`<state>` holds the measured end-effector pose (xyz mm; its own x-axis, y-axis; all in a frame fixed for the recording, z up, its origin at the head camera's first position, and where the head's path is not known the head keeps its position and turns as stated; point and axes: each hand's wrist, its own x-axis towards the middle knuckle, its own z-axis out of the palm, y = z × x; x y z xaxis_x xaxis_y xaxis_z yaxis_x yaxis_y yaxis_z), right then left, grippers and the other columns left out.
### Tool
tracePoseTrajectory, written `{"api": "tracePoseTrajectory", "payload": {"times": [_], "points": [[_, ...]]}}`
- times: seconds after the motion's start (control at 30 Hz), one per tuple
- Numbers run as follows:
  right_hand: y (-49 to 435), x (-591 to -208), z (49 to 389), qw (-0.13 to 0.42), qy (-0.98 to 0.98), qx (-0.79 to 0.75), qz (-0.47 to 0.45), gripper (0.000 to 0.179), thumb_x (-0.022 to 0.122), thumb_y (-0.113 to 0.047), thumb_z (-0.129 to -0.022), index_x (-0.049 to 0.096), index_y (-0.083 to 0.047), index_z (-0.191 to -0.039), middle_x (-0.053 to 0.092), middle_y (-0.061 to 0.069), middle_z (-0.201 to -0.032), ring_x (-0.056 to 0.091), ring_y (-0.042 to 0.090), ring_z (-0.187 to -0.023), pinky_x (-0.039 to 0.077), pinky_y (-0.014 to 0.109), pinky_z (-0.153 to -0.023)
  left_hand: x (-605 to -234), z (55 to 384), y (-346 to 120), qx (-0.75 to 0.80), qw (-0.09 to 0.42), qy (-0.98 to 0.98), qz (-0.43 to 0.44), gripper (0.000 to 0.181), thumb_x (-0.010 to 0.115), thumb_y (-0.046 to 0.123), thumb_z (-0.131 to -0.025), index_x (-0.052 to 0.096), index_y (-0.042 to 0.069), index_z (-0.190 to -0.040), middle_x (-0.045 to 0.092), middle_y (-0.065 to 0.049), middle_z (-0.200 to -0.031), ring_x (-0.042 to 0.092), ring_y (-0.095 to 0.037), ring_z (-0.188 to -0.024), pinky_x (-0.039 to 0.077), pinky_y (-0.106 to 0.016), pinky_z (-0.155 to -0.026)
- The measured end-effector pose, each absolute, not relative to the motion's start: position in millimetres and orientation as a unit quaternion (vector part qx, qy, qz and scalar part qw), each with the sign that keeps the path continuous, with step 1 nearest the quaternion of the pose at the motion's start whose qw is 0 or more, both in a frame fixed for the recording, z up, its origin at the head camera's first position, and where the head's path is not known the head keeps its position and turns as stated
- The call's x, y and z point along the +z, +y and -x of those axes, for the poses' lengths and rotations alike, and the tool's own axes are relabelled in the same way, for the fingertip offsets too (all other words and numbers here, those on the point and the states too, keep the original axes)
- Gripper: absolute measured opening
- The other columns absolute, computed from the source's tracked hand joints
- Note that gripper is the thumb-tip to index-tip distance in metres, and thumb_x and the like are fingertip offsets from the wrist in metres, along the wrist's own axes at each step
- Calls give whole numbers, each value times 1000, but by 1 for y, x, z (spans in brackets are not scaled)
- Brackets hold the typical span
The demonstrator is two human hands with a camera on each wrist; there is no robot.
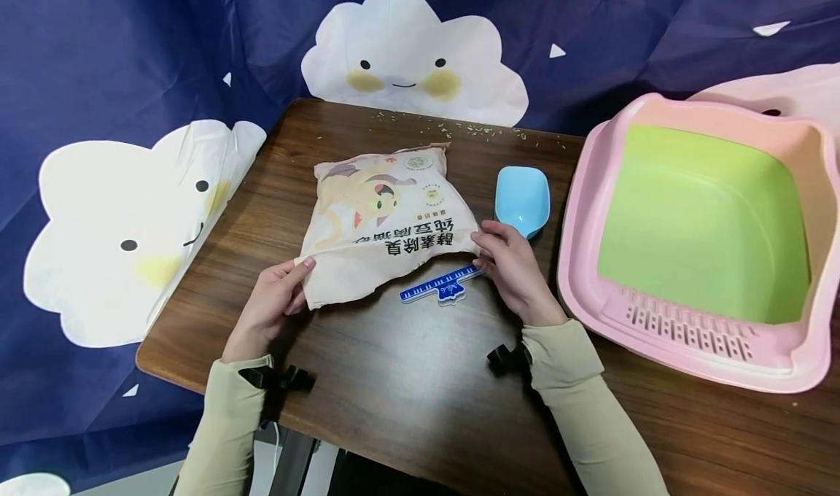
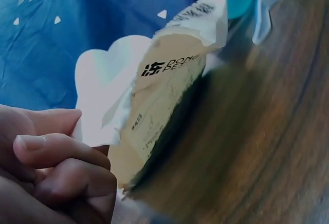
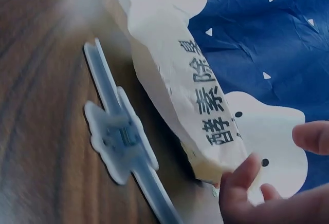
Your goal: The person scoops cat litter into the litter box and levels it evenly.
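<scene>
Head view: well left of the pink tray (image 1: pixel 577 262), the left hand (image 1: pixel 272 295) pinches one corner of the bag (image 1: pixel 394 219), itself left of the tray. Nearer the tray: a blue clip (image 1: pixel 449 289), the right hand (image 1: pixel 515 266) touching the bag's other corner (whether pinching, I cannot tell), and a scoop (image 1: pixel 521 195). Best to hold both corners level, tension even.

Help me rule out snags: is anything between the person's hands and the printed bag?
Nothing visible: the left hand pinches the bag at one near corner, the right hand touches the other. The blue clip lies close by, not between.
</scene>
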<state>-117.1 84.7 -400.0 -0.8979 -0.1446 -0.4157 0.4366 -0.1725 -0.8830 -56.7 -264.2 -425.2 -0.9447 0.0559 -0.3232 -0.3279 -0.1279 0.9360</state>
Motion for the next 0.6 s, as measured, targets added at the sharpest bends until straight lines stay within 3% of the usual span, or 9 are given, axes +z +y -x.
{"api": "tracePoseTrajectory", "payload": {"times": [0.2,0.4,0.5,0.6], "points": [[81,-405,117,187,558,-795,-143,31,50,-9,-97,38,-6,-125,40,0,-112,48,11,-95,48,25,-87,-425,57,-266,788,158,588,84,29,46,23,-103,54,11,-77,37,8,-42,30,-3,-33,7,-29,-42],[75,-410,115,169,465,-852,-172,20,48,-3,-96,40,-12,-111,43,2,-102,50,11,-82,48,25,-84,-425,57,-267,821,177,537,81,31,43,20,-104,56,11,-77,43,8,-47,30,-2,-33,7,-25,-42],[71,-412,115,154,404,-880,-197,26,46,0,-95,35,-12,-115,40,1,-100,47,12,-77,47,24,-80,-425,56,-266,835,187,511,80,34,40,18,-104,56,11,-76,45,8,-49,28,-3,-33,6,-24,-43],[68,-415,114,150,358,-897,-210,43,43,1,-96,27,-8,-134,37,2,-107,45,11,-78,45,22,-78,-425,56,-265,844,194,493,77,37,37,18,-105,56,12,-74,45,8,-48,24,-5,-34,7,-23,-43]]}}
